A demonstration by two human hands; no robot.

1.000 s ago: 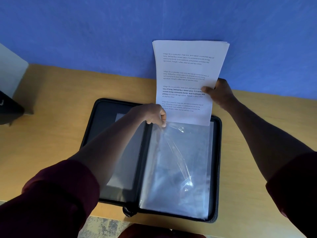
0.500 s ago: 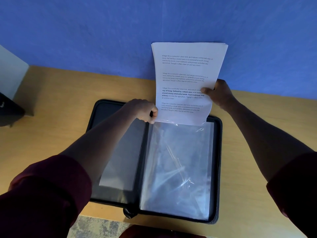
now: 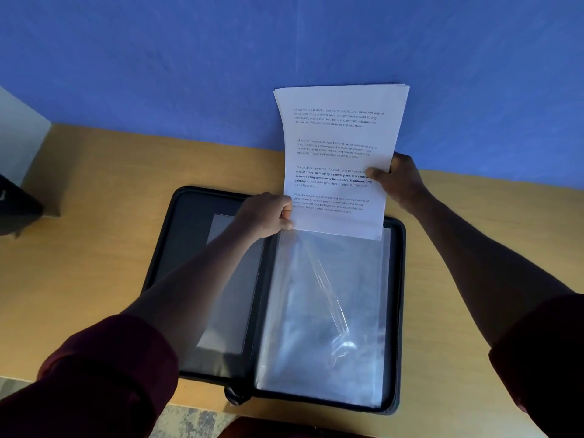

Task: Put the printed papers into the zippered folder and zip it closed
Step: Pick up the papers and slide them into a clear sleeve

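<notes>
Zippered folder [image 3: 189,279] lies open flat near the desk's [image 3: 79,248] front edge. Your right hand [image 3: 398,181] pinches the printed papers [image 3: 335,153] upright over the far edge of the clear sleeves [image 3: 322,311]. Your left hand [image 3: 268,214] grips the sheets' lower left corner.

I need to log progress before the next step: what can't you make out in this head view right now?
- Whether the printed papers have entered a clear sleeve: the sheets cover the sleeve's top edge.
- What the left hand pinches, paper or sleeve: its fingertips are hidden.
- The folder zipper track: too dark.
- The dark object at left: cut off by the frame.
</notes>
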